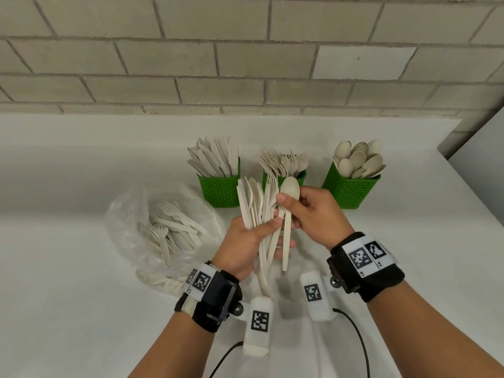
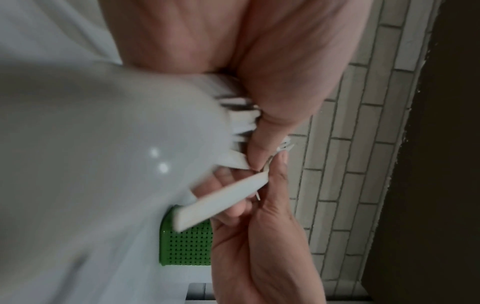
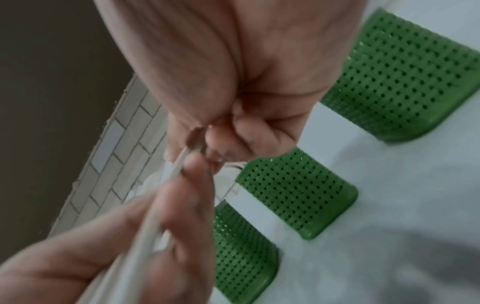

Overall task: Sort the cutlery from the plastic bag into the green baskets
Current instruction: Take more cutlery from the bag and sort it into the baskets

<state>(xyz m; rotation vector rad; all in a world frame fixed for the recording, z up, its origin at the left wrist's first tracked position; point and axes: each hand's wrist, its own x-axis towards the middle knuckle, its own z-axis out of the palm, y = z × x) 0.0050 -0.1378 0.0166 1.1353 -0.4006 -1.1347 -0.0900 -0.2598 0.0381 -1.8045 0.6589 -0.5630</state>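
Note:
My left hand [image 1: 255, 236] grips a fanned bundle of pale cutlery [image 1: 255, 205] above the white counter. My right hand [image 1: 305, 211] pinches one spoon [image 1: 289, 190] by its neck, bowl up, beside the bundle. Three green baskets stand behind: knives [image 1: 219, 190] at left, forks [image 1: 301, 177] in the middle, spoons [image 1: 350, 190] at right. The clear plastic bag [image 1: 128, 214] with more cutlery lies at left. In the left wrist view the left hand [image 2: 272, 123] clamps the handles and the spoon handle [image 2: 221, 203] crosses below. The right wrist view shows the right hand [image 3: 207, 148] pinching the thin spoon [image 3: 179, 162].
A grey brick wall [image 1: 245, 50] runs along the back of the counter [image 1: 81, 309]. A grey panel [image 1: 480, 159] stands at the far right. Cables [image 1: 360, 339] trail from the wrist cameras near the front edge.

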